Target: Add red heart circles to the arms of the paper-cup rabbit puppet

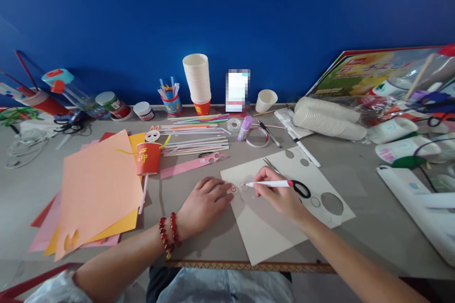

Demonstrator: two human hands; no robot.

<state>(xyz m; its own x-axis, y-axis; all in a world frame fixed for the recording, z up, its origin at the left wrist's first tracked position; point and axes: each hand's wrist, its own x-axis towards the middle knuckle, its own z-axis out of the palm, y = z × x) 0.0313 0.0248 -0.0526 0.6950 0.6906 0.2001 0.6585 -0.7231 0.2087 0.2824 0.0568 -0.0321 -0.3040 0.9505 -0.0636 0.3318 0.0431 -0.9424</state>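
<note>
My right hand (279, 196) is closed around a white marker with a red end (273, 183), its tip at a small pale paper circle (243, 187) on the white paper sheet (259, 232). Flat on the table lies my left hand (208, 201), fingers stretched out. Its fingertips rest beside a small round paper piece with a red drawing (232, 189), at the sheet's left edge. Scissors (302, 189) lie on the sheet, partly hidden by my right hand. Round holes are cut in the sheet, and a loose paper ring (315, 202) sits near the largest one.
Coloured paper sheets (99, 189) and a decorated red paper cup (148, 158) lie to the left. Straws (195, 144), a glue stick (245, 129) and a tall cup stack (197, 78) stand or lie ahead. Paper cups (327, 123) and a white device (415, 208) are at right.
</note>
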